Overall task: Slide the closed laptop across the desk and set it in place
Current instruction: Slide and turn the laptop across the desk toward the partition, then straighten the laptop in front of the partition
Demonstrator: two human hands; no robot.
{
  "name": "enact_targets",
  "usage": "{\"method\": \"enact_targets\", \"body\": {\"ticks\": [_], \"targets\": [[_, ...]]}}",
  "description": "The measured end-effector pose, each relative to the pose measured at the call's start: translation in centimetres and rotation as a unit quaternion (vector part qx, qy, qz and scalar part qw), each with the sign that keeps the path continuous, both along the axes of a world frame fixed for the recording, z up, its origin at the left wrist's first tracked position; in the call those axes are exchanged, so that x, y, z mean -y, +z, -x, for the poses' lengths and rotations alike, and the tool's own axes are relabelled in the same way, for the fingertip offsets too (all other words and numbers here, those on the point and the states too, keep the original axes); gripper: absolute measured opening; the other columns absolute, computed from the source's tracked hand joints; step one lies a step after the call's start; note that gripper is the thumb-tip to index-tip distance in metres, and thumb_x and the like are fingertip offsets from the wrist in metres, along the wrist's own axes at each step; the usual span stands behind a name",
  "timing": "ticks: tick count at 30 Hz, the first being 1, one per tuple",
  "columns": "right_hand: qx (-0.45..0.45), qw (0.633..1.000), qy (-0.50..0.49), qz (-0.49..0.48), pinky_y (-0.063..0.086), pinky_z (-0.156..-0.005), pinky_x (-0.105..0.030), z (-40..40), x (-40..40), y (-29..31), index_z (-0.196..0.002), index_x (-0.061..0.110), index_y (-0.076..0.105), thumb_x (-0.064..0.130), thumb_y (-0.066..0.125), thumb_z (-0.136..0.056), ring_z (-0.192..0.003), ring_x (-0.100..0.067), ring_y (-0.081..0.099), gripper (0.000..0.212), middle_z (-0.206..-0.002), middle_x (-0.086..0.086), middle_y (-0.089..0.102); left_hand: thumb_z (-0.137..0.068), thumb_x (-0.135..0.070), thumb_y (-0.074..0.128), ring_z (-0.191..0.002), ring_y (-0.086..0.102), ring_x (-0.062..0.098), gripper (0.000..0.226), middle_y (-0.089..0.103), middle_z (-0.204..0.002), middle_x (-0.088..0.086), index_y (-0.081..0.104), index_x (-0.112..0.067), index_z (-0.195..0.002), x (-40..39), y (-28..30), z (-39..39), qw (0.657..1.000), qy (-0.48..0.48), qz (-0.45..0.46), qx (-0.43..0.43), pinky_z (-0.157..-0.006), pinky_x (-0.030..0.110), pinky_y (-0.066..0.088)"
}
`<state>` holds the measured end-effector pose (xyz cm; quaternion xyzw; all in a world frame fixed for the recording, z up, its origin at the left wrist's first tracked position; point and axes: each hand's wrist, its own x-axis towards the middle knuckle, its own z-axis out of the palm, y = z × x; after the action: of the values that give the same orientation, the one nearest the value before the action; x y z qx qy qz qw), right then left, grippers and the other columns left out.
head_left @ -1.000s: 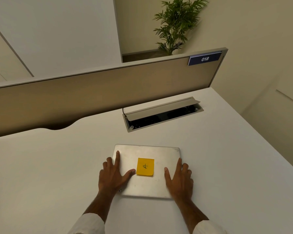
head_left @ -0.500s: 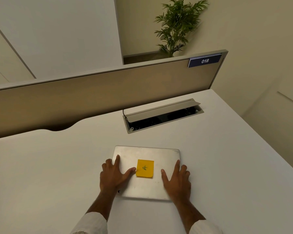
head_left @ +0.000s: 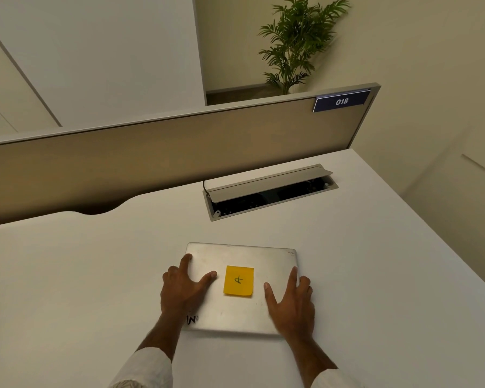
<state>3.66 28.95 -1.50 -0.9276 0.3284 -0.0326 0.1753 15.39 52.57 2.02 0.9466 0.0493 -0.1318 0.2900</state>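
Closed silver laptop [head_left: 241, 287] lies flat on the white desk [head_left: 67, 275], lower centre of the frame. A yellow note [head_left: 238, 280] with a handwritten mark is stuck on the middle of its lid. Left hand [head_left: 184, 289] rests palm down on the lid's left side, fingers spread, outer fingers over the left edge; not clenched. Right hand [head_left: 291, 303] rests palm down on the lid's right side, fingers extended and spread, outer fingers at the right edge. Neither hand grasps the laptop. A cable box [head_left: 269, 191] with raised flap sits above the laptop, well apart. A divider [head_left: 179, 158] with plate "018" [head_left: 341, 101] crosses the frame; plant [head_left: 297, 43] at upper right.
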Motion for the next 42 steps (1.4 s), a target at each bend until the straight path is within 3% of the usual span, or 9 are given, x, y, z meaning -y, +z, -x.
{"method": "enact_targets", "body": {"ticks": [10, 22, 28, 33, 42], "targets": [[0.016, 0.999, 0.041, 0.004, 0.059, -0.077, -0.039, -0.3, 1.1, 1.3, -0.154, 0.019, 0.019, 0.079, 0.036, -0.083, -0.112, -0.025, 0.053, 0.094, -0.134, -0.012, 0.043, -0.074, -0.084, 0.057, -0.112, 0.057, 0.027, 0.098, 0.052, -0.114, 0.005, 0.021, -0.042, -0.155, -0.4, 0.7, 1.0, 0.999, -0.013, 0.028, 0.025, -0.087, 0.043, 0.052], [0.026, 0.989, 0.148, 0.016, 0.056, -0.086, -0.034, -4.4, -1.0, 4.3, -0.154, 0.024, 0.014, 0.086, 0.023, -0.077, -0.118, -0.022, 0.052, 0.099, -0.143, -0.009, 0.039, -0.078, -0.083, 0.052, -0.109, 0.057, 0.022, 0.099, 0.048, -0.109, 0.002, 0.013, -0.042, -0.158, -4.8, 2.9, 2.6, 0.998, 0.056, 0.013, 0.038, -0.084, 0.038, 0.05], [0.024, 0.984, 0.175, 0.001, 0.056, -0.088, -0.036, -6.3, -3.4, 4.3, -0.154, 0.026, 0.012, 0.087, 0.026, -0.076, -0.12, -0.023, 0.052, 0.1, -0.145, -0.01, 0.037, -0.084, -0.078, 0.049, -0.116, 0.055, 0.026, 0.096, 0.047, -0.126, 0.009, 0.003, -0.041, -0.159, -8.2, 3.2, 2.3, 0.999, 0.045, -0.027, 0.012, -0.092, 0.044, 0.052], [0.012, 0.982, 0.187, 0.001, 0.057, -0.083, -0.033, -6.5, -5.1, 3.1, -0.154, 0.024, 0.015, 0.085, 0.032, -0.078, -0.112, -0.021, 0.055, 0.098, -0.138, -0.01, 0.041, -0.079, -0.08, 0.055, -0.126, 0.048, 0.029, 0.109, 0.04, -0.134, 0.01, -0.008, -0.039, -0.158, -10.0, 2.3, 2.6, 0.997, 0.028, -0.04, -0.055, -0.093, 0.044, 0.049], [-0.008, 0.981, 0.194, 0.006, 0.056, -0.085, -0.035, -6.0, -5.8, 0.9, -0.153, 0.022, 0.018, 0.084, 0.032, -0.08, -0.115, -0.022, 0.053, 0.097, -0.138, -0.011, 0.042, -0.08, -0.081, 0.052, -0.132, 0.041, 0.032, 0.111, 0.035, -0.141, 0.012, -0.011, -0.034, -0.159, -10.2, 0.6, 3.4, 0.992, 0.023, -0.072, -0.097, -0.098, 0.046, 0.046]]}}
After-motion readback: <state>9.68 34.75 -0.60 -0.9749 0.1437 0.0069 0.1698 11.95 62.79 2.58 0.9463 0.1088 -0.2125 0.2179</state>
